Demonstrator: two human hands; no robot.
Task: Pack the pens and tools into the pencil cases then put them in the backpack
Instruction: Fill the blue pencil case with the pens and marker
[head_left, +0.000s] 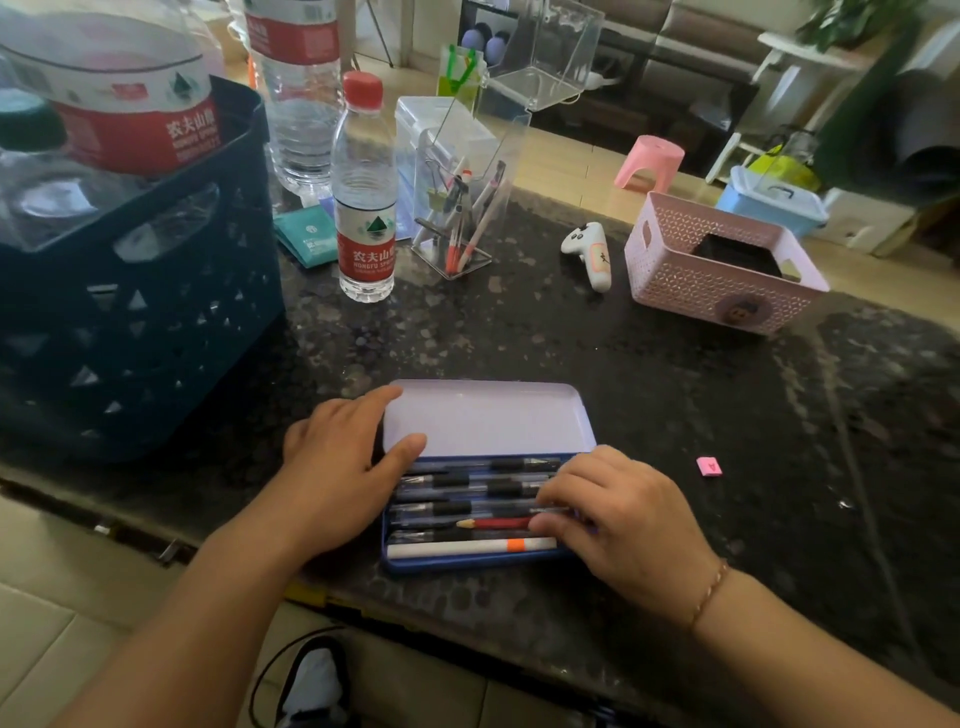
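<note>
I see the blue tin pencil case (483, 558) open at the counter (675, 415) edge, pens (467, 506) inside. L hand (337, 467) spread flat on its left end, thumb on lid (488, 421); R hand (623, 514) fingers pressed together on the pens.

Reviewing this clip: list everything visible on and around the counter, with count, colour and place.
pencil case: 1, blue tin, lid open, front centre of counter
pens: several, dark, lying in the case
red pencil: 1, in the case
white marker: 1, orange band, front of case
eraser: 1, pink, right of case
water bottles: 2, clear, red labels, back left
crate: 1, dark blue, left
clear holder: 1, holds pens and clips
game controller: 1, white
basket: 1, pink, right
stool: 1, pink, on the floor
left hand: on the lid's edge
right hand: on the pens
</note>
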